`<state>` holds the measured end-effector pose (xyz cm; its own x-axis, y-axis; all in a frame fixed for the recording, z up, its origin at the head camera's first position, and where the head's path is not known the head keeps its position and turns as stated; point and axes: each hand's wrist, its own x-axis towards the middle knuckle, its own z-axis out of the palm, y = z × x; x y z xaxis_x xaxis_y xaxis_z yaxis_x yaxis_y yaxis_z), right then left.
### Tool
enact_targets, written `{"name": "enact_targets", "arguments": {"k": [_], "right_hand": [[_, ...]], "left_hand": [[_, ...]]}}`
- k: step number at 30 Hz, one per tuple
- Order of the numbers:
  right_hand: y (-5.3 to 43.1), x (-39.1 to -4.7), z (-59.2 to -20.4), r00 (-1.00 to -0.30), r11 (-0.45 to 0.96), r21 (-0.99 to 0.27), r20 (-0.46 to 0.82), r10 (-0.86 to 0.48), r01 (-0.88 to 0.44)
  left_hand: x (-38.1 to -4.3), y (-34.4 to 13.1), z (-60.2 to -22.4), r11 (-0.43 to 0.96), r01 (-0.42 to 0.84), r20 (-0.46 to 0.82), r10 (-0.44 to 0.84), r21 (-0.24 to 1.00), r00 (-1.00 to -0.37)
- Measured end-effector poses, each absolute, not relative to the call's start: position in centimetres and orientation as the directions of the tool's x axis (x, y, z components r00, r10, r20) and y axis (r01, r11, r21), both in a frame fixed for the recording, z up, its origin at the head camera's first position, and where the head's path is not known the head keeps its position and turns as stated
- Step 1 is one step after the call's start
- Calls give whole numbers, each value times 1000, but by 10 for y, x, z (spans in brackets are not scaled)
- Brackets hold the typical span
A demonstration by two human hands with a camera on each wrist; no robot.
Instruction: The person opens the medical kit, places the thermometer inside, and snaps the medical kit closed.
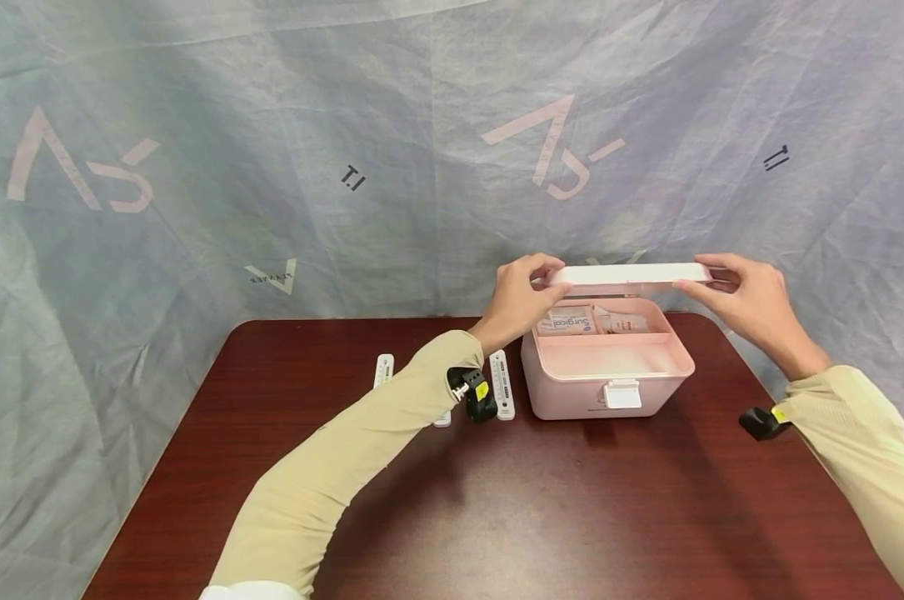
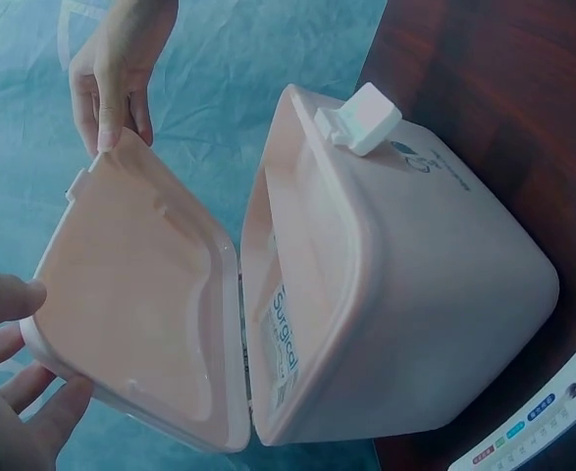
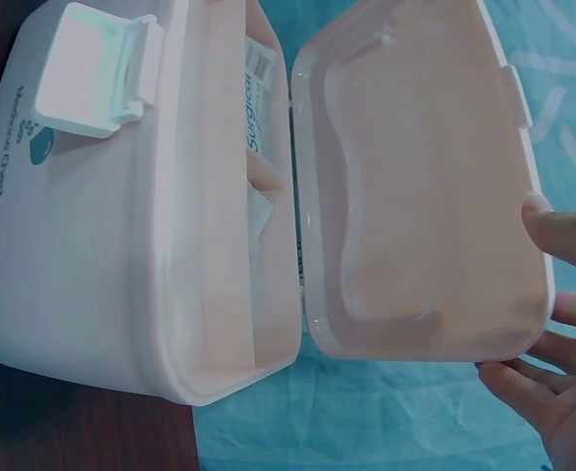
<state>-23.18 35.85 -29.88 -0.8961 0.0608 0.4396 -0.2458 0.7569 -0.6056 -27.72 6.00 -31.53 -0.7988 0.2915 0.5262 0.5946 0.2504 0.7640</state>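
Note:
A pale pink medicine chest (image 1: 567, 400) stands at the right rear of the table, its lid (image 1: 631, 273) raised on the back hinge. My left hand (image 1: 517, 296) grips the left end of the lid between thumb and fingers. At the other end, my right hand (image 1: 751, 296) pinches the lid's edge the same way. The white latch (image 1: 622, 394) on the front of the chest is unfastened. Inside, behind a divider, lie a packet printed "Surgical" (image 1: 566, 321) and another white packet (image 1: 622, 323). The front compartment shows its bare pink floor.
Left of the chest lies a white strip with scale marks (image 1: 501, 387), like a thermometer. Two more white pieces, one strip (image 1: 384, 367) and one end (image 1: 442, 419), show partly behind my left sleeve. A grey cloth (image 1: 422, 208) hangs behind the dark red table (image 1: 556, 517).

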Motion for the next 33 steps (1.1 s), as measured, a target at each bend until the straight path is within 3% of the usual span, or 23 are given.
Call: {"name": "enact_targets", "arguments": {"k": [33], "right_hand": [[353, -255, -278, -912, 789, -582, 404, 71, -196]], "left_hand": [[-305, 49, -291, 345, 556, 434, 371, 757, -821]]}}
